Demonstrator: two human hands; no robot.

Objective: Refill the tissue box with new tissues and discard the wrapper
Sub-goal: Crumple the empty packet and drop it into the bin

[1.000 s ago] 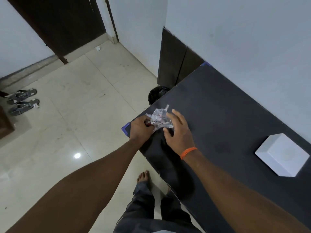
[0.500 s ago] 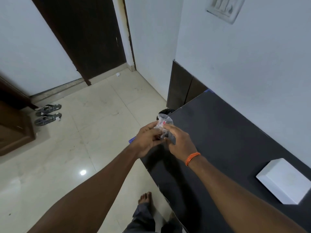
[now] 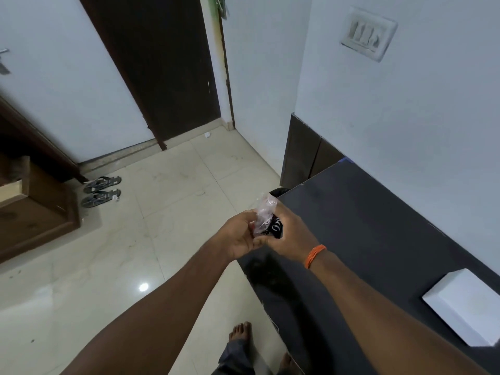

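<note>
A crumpled clear plastic wrapper (image 3: pixel 263 212) with dark print sticks up between my two hands, held in the air over the left end of the black table (image 3: pixel 378 226). My left hand (image 3: pixel 239 236) grips its lower left side. My right hand (image 3: pixel 290 234), with an orange thread at the wrist, closes on it from the right. The white tissue box (image 3: pixel 465 307) lies on the table at the far right, well away from both hands.
A black bin (image 3: pixel 277 192) stands on the floor just beyond the table's left end, mostly hidden. A pair of sandals (image 3: pixel 101 190) lies by a wooden cabinet (image 3: pixel 35 212) at left. Dark door ahead; my bare feet are below.
Both hands have lifted the wrapper off the table and squeezed it smaller between them. My view has tilted up, showing more of the door and wall.
</note>
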